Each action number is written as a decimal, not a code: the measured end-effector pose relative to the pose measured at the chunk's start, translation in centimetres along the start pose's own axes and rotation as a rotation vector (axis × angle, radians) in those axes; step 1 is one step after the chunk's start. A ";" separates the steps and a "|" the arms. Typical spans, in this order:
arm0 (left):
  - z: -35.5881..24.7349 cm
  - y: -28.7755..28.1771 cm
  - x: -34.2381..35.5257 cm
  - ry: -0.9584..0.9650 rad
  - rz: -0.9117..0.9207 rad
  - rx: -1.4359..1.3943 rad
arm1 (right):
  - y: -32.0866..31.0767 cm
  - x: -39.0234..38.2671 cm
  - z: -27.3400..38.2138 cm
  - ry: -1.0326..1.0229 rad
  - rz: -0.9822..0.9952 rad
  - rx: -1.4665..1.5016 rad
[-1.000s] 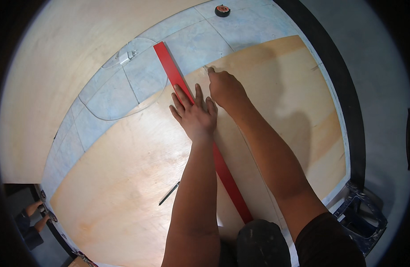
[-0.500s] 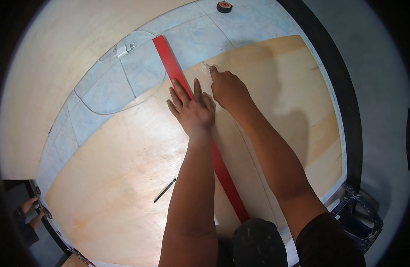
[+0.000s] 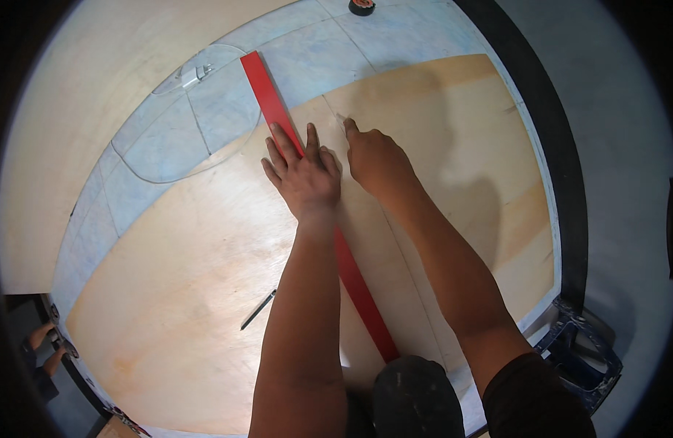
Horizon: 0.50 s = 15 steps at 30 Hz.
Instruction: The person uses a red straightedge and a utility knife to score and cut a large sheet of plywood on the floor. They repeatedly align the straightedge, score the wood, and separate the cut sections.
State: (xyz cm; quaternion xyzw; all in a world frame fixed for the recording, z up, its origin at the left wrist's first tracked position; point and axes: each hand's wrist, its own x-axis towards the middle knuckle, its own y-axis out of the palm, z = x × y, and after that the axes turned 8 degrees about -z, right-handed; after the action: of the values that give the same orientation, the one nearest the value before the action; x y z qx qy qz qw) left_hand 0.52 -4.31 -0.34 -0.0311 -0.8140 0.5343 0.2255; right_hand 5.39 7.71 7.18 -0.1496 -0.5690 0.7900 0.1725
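L hand [image 3: 307, 179], fingers spread, lies across red strip [image 3: 363, 296]; R hand [image 3: 380, 157], closed w/ slim tool [image 3: 340, 117] (type unclear), should go steady along plywood sheet's [image 3: 190, 292] thin line [image 3: 404, 259].

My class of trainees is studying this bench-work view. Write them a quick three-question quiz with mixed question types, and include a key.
1. True or false: the left hand is spread over the red bar, which lies across the wooden board.
2. Multiple choice: where is the black pen?
A) Left of the red bar
B) Right of the red bar
C) On top of the red bar
3. Short answer: what does the right hand hold?

Key:
1. True
2. A
3. A slim tool, mostly hidden by the hand
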 end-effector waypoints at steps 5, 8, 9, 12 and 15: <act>-0.1 0.1 0.0 -0.003 0.057 0.063 | -0.2 -1.5 -0.1 0.007 0.017 -0.025; 0.1 0.1 0.1 0.003 0.053 0.069 | 0.0 -2.5 -0.3 0.008 0.030 -0.034; 0.0 0.1 0.0 0.004 0.051 0.070 | 0.1 -3.0 -0.4 0.010 0.037 -0.036; 0.1 0.2 0.0 0.006 0.057 0.077 | -0.4 -4.3 -0.6 -0.010 0.022 -0.031; 0.0 0.2 0.1 0.013 0.061 0.092 | -0.6 -5.3 -0.9 -0.016 0.037 -0.032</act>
State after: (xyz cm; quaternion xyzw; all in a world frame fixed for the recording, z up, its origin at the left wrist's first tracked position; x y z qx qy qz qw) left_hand 0.41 -4.26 -0.48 -0.0491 -0.7857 0.5778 0.2154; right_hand 10.57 6.25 7.66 -0.1564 -0.5802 0.7850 0.1507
